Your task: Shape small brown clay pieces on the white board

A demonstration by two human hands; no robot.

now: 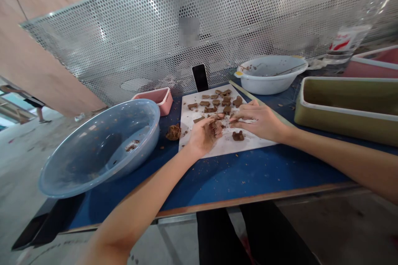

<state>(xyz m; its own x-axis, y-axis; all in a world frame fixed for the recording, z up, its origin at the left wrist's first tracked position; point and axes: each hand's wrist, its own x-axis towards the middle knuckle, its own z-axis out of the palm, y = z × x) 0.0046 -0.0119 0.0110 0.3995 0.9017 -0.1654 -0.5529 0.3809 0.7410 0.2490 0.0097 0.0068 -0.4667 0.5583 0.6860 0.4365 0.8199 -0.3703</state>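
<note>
Working small brown pieces [215,102] of what looks like clay seems well under way: a cluster of over ten lies formed just beyond the hands, and a lone piece [238,136] sits on the near side of the right hand. How many are left cannot be told, though a rough brown clump [173,132] left of the left hand may be material not yet used.

The pieces are matt brown and blocky, with uneven edges; several are short bars, others notched, and the lone one has raised knobs. Crumbs lie around them on the white board [224,148] under the hands.

The left hand [205,133] is cupped, palm turned up, its fingers smeared brown; the right hand [256,120] reaches in from the other side, fingers bent. Brown bits show between their fingertips, but whether either grips a piece I cannot tell.

Farther left of the hands stands a blue basin [82,153] on the blue surface [217,178]; beyond them, a phone [200,78]; beyond the right hand, a white bowl [267,85]; right of it, an olive trough [342,121].
</note>
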